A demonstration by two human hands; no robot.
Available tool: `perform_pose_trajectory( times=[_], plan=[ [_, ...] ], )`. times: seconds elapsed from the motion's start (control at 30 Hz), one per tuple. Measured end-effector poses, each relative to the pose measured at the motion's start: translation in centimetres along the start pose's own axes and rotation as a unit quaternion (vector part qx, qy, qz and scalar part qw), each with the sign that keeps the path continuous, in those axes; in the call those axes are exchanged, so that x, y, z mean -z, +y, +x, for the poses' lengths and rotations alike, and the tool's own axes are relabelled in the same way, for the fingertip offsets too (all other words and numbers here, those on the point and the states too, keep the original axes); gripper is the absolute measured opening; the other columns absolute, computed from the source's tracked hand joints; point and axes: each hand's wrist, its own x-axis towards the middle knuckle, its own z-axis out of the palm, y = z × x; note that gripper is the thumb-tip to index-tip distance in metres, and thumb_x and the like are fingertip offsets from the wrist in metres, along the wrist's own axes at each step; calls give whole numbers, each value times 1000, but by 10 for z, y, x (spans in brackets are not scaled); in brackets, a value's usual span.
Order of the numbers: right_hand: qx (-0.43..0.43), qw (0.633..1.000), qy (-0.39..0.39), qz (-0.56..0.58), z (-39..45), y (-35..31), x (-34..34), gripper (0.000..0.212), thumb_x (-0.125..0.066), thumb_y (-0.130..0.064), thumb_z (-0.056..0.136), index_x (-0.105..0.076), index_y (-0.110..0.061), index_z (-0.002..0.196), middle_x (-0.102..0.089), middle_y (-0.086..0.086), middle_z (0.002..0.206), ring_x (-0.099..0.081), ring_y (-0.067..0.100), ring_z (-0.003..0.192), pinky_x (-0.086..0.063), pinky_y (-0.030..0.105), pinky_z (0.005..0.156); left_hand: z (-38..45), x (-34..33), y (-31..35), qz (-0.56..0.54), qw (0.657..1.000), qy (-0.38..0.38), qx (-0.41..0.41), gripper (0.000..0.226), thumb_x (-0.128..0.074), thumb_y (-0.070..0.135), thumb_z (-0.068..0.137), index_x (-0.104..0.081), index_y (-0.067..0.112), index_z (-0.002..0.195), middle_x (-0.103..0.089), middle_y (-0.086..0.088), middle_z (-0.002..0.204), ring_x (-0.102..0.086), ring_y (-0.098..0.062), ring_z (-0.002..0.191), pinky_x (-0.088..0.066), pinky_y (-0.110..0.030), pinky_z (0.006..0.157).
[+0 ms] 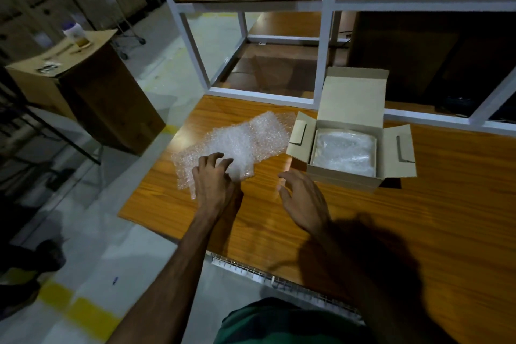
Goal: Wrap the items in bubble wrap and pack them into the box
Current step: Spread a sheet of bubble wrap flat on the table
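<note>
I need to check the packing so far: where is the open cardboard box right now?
In the head view the box stands on the wooden table, right of the bubble wrap sheet, just beyond the right hand, flaps open.

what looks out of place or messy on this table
Little stands out. The bubble wrap lies crumpled, its near-left corner past the table edge. The box stands open with a wrapped item inside.
</note>
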Motion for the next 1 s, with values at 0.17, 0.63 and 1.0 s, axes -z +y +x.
perform_pose_trajectory(
  times=[0.17, 0.63, 1.0],
  plan=[
    [-9, 1000, 10, 14, 0, -14, 2, 37, -56, -31, 104, -60, -25, 140, -60, -5, 138, -57, 13, 121, -47, 27, 94, 6, -4, -14, 22, 998, -39, 41, 63, -80, 22, 82, -62, 17, 142, -48, -22, 148, -44, -42, 132, -46, -59, 97],
    [-19, 999, 6, 25, 8, -51, 1, 46, -58, -30, 104, -49, -31, 149, -61, -7, 140, -59, 10, 123, -51, 29, 97, 38, 5, -28, -194, 974, 107, 54, 24, -61, 19, 103, -75, 8, 118, -71, -11, 116, -64, -26, 105, -57, -42, 86],
    [-52, 956, -103, 270, 56, -119, -1, 93, -66, -21, 100, -2, -51, 161, -46, 3, 159, -58, 19, 130, -58, 39, 97, 25, 57, -21, -264, 940, 200, -76, 21, -68, -6, 92, -73, 4, 109, -71, -9, 108, -65, -16, 96, -56, -25, 80]
  ],
)
